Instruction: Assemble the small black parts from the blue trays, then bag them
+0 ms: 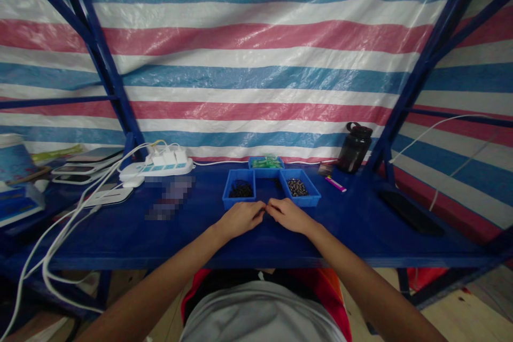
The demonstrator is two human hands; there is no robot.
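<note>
My left hand and my right hand meet fingertip to fingertip just above the blue table, close to the front of the bins. Both are closed in a pinch; whatever lies between the fingers is too small or hidden to make out. Behind my left hand sits a blue bin with a heap of thin black parts. Behind my right hand, another blue bin holds small shiny, dark-and-light pieces. Between these two is a blue middle bin.
A small bin of green packets stands at the back. To the left are a white power strip, trailing white cables and phone-like devices. On the right lie a black bottle, a purple stick and a dark flat object.
</note>
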